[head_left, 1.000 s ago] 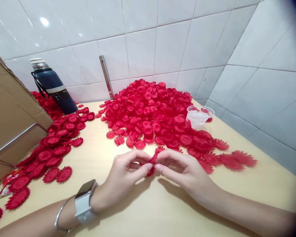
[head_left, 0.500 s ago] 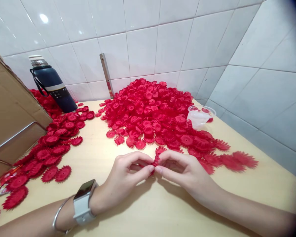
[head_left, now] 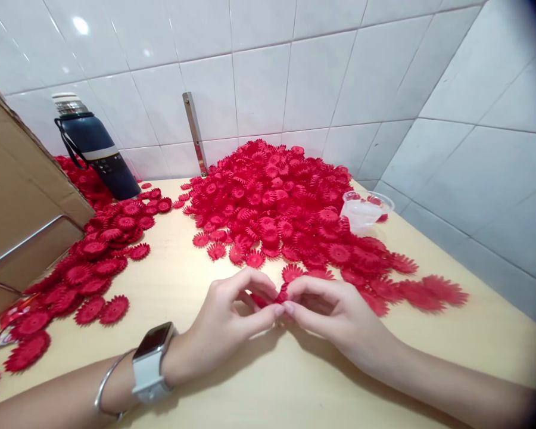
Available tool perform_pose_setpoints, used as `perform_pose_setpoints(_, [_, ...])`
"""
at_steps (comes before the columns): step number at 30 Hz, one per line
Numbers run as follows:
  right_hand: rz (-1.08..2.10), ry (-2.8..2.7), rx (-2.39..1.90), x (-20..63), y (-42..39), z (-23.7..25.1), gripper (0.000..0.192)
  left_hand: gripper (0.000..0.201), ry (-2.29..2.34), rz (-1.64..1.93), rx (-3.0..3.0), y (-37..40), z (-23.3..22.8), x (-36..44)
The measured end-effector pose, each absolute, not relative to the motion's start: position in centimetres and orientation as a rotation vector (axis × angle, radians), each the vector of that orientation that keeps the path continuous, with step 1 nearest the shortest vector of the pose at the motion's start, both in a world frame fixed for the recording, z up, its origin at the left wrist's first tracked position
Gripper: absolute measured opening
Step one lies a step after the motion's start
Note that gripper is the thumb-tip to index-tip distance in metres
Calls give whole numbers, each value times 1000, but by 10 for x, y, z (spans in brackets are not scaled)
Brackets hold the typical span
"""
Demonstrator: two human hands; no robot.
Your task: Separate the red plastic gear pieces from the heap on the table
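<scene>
nearest, the left hand, with a watch and bangle at the wrist, and the right hand meet fingertip to fingertip just above the desk. both are closed in a pinch on one small red flower piece, gripped from either side, likely so it can be worked between thumbs and forefingers. loose flowers lie just beyond the fingers, within easy reach. to the left a flatter scatter of red flowers runs beside a cardboard box. farther back the big heap of red flowers rises against the tiled wall, a clear plastic cup at its right edge, a dark flask leaning at the far left.
</scene>
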State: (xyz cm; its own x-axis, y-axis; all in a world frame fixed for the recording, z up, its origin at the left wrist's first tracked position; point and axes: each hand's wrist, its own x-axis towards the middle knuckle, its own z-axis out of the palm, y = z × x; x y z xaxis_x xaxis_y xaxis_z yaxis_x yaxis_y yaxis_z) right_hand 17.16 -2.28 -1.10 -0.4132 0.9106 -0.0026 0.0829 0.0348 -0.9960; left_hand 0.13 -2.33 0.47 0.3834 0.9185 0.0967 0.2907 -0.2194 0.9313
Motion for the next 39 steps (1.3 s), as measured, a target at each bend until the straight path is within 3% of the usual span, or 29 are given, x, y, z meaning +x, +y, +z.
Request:
perform_pose_setpoints(11, [1473, -1500, -1105, 171, -21, -10, 11, 9, 1195, 1020, 1395, -11, -3, -3])
perform_pose_setpoints(22, [1445, -1614, -1092, 170, -22, -9, 15, 34, 1032, 902, 1389, -21, 4, 4])
perform_pose_setpoints(30, [1490, -1592, -1068, 170, -21, -10, 10, 28, 1046, 881, 1309, -19, 4, 2])
perform_pose_setpoints(39, [1514, -1436, -1104, 171, -20, -9, 13, 18, 1255, 1180, 1225, -1, -4, -7])
